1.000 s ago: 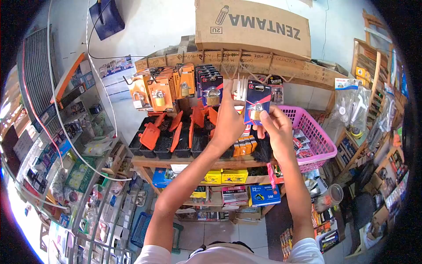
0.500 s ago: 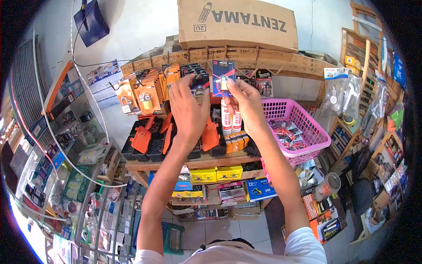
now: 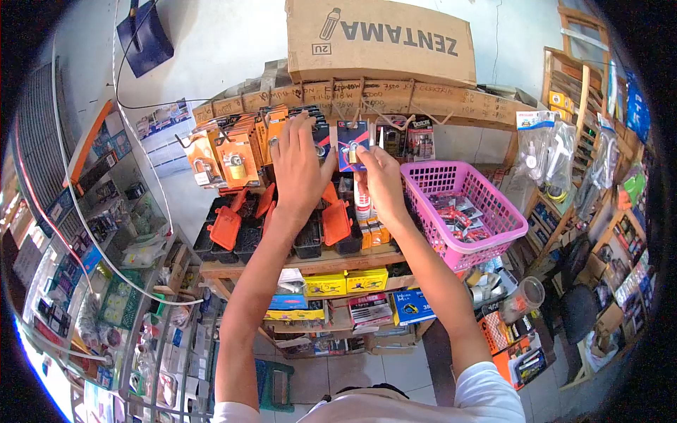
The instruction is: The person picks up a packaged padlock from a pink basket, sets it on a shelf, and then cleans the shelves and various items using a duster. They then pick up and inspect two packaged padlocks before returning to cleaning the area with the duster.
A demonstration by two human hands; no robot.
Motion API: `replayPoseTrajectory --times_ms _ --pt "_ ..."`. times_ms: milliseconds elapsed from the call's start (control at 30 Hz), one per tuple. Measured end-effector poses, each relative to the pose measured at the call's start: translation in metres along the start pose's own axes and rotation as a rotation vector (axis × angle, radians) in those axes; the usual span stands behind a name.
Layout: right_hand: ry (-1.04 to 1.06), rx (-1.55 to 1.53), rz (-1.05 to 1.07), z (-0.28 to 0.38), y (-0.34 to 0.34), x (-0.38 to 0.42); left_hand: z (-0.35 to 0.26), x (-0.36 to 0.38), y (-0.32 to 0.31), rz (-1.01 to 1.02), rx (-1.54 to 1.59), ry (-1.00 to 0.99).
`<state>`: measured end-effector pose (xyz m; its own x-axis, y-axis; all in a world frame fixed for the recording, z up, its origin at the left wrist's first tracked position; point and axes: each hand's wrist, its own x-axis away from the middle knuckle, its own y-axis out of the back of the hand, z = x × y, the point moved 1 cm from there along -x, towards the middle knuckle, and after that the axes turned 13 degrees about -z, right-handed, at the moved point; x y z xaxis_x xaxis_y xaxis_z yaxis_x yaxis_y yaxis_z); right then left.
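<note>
A blue and red card with a small brass padlock (image 3: 352,146) is pinched in my right hand (image 3: 383,180), just below the hooks on the wooden beam. My left hand (image 3: 300,166) is raised beside it, fingers stretched upward, against the dark padlock cards (image 3: 321,138) on the rack. Its fingertips overlap the tops of these cards; whether they touch cannot be made out. To the left hang orange padlock cards (image 3: 235,158). Below my hands are black bins with orange lids (image 3: 226,227).
A pink basket (image 3: 486,247) of small packets is right of my right forearm. A ZENTAMA carton (image 3: 381,42) rests above the wooden beam (image 3: 451,106). Yellow boxes (image 3: 324,284) fill a lower shelf. Bagged items (image 3: 536,148) hang at the right; a glass case (image 3: 141,310) stands left.
My right hand and its padlock card have shifted slightly left and down, closer to the rack. The fingers of my left hand have straightened upward. The basket looks shifted left in view.
</note>
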<state>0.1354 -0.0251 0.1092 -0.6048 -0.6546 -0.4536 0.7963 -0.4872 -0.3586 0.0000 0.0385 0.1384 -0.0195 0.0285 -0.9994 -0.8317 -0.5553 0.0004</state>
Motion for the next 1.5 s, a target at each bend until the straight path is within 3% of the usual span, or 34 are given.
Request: replayPoseTrajectory --times_ms 100,167,300,433,567,600,633,767,867,900,967,1033,1067,1133,1200,1267,1300,1433,1500 --pt "0.029 0.076 -0.002 -0.014 -0.002 -0.019 0.006 -0.001 0.005 0.004 -0.012 -0.028" --pt "0.197 0.394 -0.042 -0.031 -0.003 -0.040 0.008 -0.002 0.009 0.013 -0.026 -0.048" --pt "0.302 0.477 -0.115 -0.047 -0.017 -0.069 0.010 -0.004 0.012 0.029 -0.054 -0.054" --pt "0.167 0.525 -0.093 -0.065 -0.029 -0.104 0.008 -0.006 0.014 0.046 -0.051 -0.041" --pt "0.275 0.581 -0.115 -0.081 -0.033 -0.135 0.004 -0.006 0.013 0.078 -0.042 -0.040" --pt "0.241 0.752 -0.095 -0.070 -0.032 -0.130 0.006 -0.005 0.012 0.061 -0.078 -0.045" --pt "0.145 0.912 0.002 -0.070 -0.026 -0.134 0.006 -0.003 0.009 0.051 -0.105 -0.051" --pt "0.343 1.214 0.266 -0.023 0.018 -0.073 0.002 -0.003 0.012 0.068 -0.077 -0.029" --pt "0.311 1.377 0.764 -0.012 0.077 -0.060 0.001 0.001 0.015 0.046 -0.068 -0.078" --pt "-0.045 1.436 0.802 0.037 0.081 -0.037 -0.001 0.001 0.016 0.048 -0.065 -0.068" --pt "-0.042 1.483 0.876 0.025 0.135 -0.059 -0.005 0.004 0.016 0.052 -0.105 -0.063" --pt "-0.134 1.699 0.740 0.036 0.169 -0.074 -0.009 0.006 0.012 0.075 -0.053 -0.029" --pt "0.012 1.812 0.682 0.024 0.198 -0.094 -0.013 0.007 0.012 0.073 -0.072 -0.020" --pt "0.062 1.883 0.672 -0.003 0.257 -0.139 -0.020 0.011 0.012 0.107 -0.112 0.025" --pt "0.119 1.946 0.668 -0.008 0.274 -0.151 -0.032 0.015 0.012 0.068 -0.138 0.050" --pt "-0.212 1.791 0.568 0.005 0.275 -0.152 -0.045 0.019 0.016 0.060 -0.188 0.111" --pt "-0.210 1.792 0.570 -0.001 0.279 -0.161 -0.053 0.021 0.020 0.059 -0.191 0.112" --pt "-0.191 1.805 0.679 -0.097 0.312 -0.212 -0.077 0.030 0.041 0.071 -0.125 0.161" --pt "-0.065 1.819 0.547 -0.144 0.315 -0.227 -0.088 0.033 0.054 0.114 -0.113 0.137"
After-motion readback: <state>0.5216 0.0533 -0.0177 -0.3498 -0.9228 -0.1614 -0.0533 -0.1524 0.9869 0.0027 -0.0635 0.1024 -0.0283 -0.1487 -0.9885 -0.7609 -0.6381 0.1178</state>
